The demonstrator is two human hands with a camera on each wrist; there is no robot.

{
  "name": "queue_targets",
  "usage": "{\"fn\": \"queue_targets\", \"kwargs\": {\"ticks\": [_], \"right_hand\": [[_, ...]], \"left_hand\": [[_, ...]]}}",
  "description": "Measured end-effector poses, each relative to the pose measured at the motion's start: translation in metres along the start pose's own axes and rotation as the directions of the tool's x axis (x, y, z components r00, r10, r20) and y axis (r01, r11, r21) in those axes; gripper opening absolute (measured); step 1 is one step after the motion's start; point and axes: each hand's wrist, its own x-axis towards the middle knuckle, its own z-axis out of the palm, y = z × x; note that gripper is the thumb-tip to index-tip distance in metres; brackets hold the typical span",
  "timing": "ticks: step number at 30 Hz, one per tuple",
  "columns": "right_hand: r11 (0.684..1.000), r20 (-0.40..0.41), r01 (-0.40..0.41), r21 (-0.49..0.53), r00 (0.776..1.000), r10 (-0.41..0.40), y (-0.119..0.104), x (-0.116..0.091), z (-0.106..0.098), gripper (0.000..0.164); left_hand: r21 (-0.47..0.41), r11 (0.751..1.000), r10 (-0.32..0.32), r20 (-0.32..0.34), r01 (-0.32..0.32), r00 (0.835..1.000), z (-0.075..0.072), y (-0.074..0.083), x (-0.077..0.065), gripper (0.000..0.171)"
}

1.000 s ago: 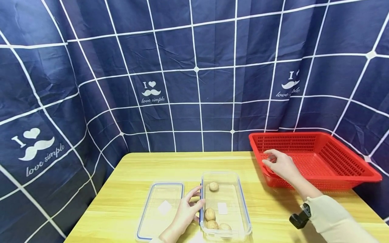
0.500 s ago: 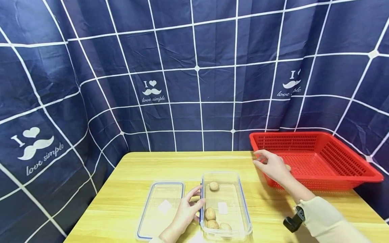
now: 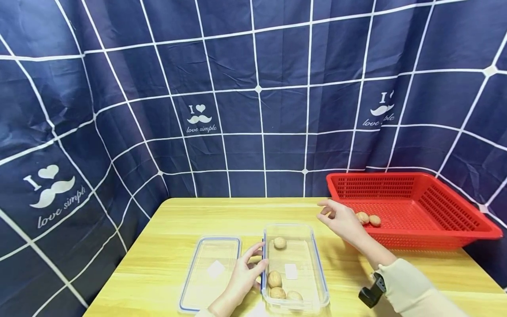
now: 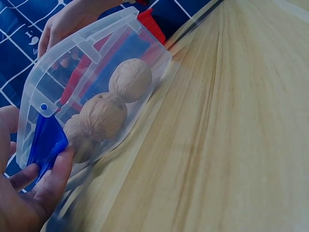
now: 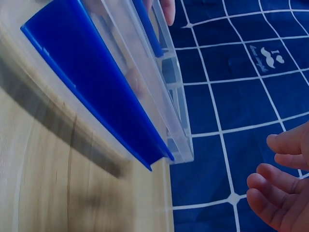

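Observation:
My left hand (image 3: 244,275) holds the near left side of a clear plastic food container (image 3: 303,259). In the left wrist view its fingers lie against the container's blue side latch (image 4: 47,142). Inside the container, one walnut (image 3: 280,243) sits at the far end, and three more, including this walnut (image 4: 130,79), cluster at the near end. My right hand (image 3: 341,222) is in the air between the container and a red basket (image 3: 435,233), its fingers loosely bent with nothing between them. Two walnuts (image 3: 374,220) show in the basket just beyond the right hand.
A clear lid with a blue seal (image 3: 198,281) lies flat on the wooden table (image 3: 158,259), left of the container. A dark blue curtain with white lines (image 3: 237,110) hangs behind and at the sides of the table.
My right hand has moved left, from over the basket to beside its left edge, uncovering the walnuts in the basket. The left hand and the container stay put.

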Motion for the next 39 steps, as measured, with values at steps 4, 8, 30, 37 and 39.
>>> {"fn": "queue_targets", "kwargs": {"ticks": [4, 8, 30, 37, 39], "right_hand": [[1.0, 0.019, -0.011, 0.017, 1.0, 0.011, -0.004, 0.0, 0.007, 0.027], [1.0, 0.015, 0.01, 0.018, 1.0, -0.01, -0.007, 0.0, 0.016, 0.026], [0.992, 0.127, 0.098, 0.078, 0.986, -0.107, -0.025, -0.008, 0.056, 0.024], [0.995, 0.202, 0.077, 0.066, 0.975, -0.089, -0.024, -0.008, 0.065, 0.027], [0.995, 0.22, 0.078, 0.056, 0.971, -0.088, -0.024, -0.008, 0.067, 0.028]], "left_hand": [[-0.01, 1.0, 0.0, 0.003, 0.0, 1.0, 0.0, 0.0, 0.0, 0.053], [-0.008, 1.0, 0.001, 0.006, -0.001, 1.0, 0.0, -0.002, 0.001, 0.053], [-0.008, 1.0, 0.014, 0.004, -0.014, 1.0, 0.001, -0.002, 0.001, 0.054], [0.01, 1.0, 0.006, 0.001, -0.006, 1.0, 0.0, -0.002, 0.002, 0.054], [0.012, 1.0, 0.008, -0.001, -0.008, 1.0, 0.0, -0.002, 0.002, 0.054]]}}
